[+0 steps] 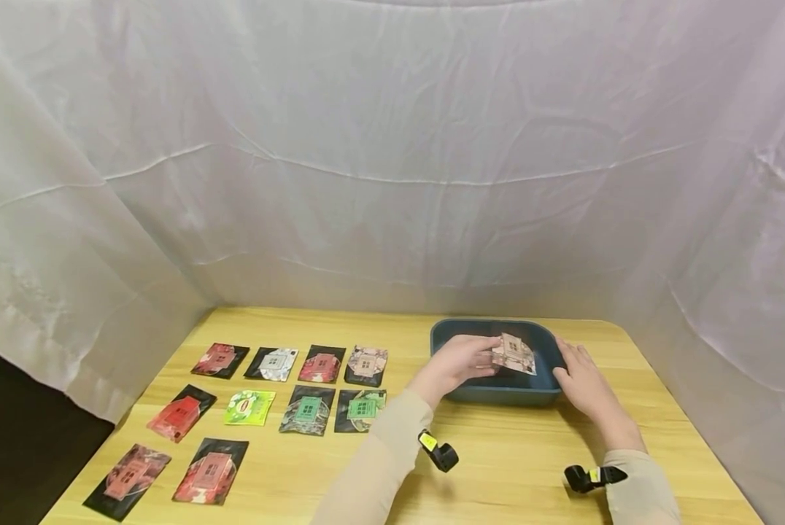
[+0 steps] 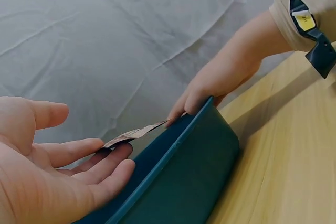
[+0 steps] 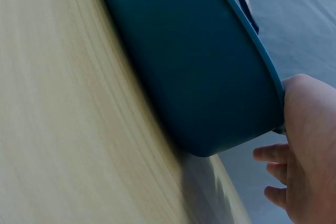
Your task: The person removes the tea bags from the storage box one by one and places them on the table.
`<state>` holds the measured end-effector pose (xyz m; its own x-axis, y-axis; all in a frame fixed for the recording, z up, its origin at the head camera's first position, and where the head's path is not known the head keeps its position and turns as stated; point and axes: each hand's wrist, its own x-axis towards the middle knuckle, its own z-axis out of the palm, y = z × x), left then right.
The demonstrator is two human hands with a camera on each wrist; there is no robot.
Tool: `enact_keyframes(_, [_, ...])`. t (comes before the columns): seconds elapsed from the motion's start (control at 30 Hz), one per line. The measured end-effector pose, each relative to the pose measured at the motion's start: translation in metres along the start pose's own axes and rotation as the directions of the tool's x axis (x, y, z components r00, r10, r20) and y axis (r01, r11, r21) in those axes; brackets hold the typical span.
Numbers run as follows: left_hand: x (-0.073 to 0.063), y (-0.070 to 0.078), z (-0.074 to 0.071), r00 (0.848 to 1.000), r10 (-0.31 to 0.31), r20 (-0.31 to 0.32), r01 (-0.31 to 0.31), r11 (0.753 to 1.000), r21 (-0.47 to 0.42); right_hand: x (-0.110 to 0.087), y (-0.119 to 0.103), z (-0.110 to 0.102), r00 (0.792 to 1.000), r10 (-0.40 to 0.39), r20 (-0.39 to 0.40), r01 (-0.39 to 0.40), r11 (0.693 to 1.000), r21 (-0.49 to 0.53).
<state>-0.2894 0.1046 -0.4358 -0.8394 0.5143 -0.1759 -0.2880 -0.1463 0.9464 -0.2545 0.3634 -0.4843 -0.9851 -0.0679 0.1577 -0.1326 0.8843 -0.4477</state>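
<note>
My left hand (image 1: 459, 359) holds a pale pink patterned tea sachet (image 1: 514, 354) over a dark blue plastic bin (image 1: 497, 396). In the left wrist view the sachet (image 2: 134, 135) lies between the index and middle fingers, with the thumb raised away from it. At the right end of the bin, my right hand (image 1: 588, 382) rests against the rim. The right wrist view shows its thumb side touching the rim, while the other fingers (image 3: 273, 153) extend loosely beyond the wall. The bin's floor is mostly hidden by the left hand and sachet.
Several tea sachets lie in loose rows on the left of the wooden table (image 1: 497, 452), among them a yellow-green one (image 1: 250, 407), a green-labelled one (image 1: 308, 410) and a red one (image 1: 210, 471). A pale curtain (image 1: 392, 219) encloses the back and sides.
</note>
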Motion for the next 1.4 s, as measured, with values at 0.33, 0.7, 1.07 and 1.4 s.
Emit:
enact_keyframes(0.33, [-0.031, 0.004, -0.024, 1.0, 0.008, 0.018, -0.008, 1.0, -0.015, 0.0, 0.0, 0.0, 1.0, -0.002, -0.01, 0.003, 1.0, 0.004])
enact_keyframes(0.7, [-0.067, 0.006, -0.056, 0.999, 0.01, 0.039, -0.01, 1.0, 0.0, -0.001, -0.001, -0.002, 1.0, -0.001, 0.002, 0.001, 1.0, 0.012])
enact_keyframes(1.07, [-0.114, 0.005, -0.096, 0.999, 0.03, 0.034, -0.032, 0.997, 0.065, 0.001, 0.0, -0.002, 1.0, 0.0, 0.009, 0.0, 1.0, 0.017])
enact_keyframes(1.4, [-0.153, 0.003, -0.133, 1.0, -0.016, 0.021, 0.012, 0.988, 0.155, 0.0, 0.0, -0.001, 1.0, 0.003, 0.011, -0.003, 1.0, 0.017])
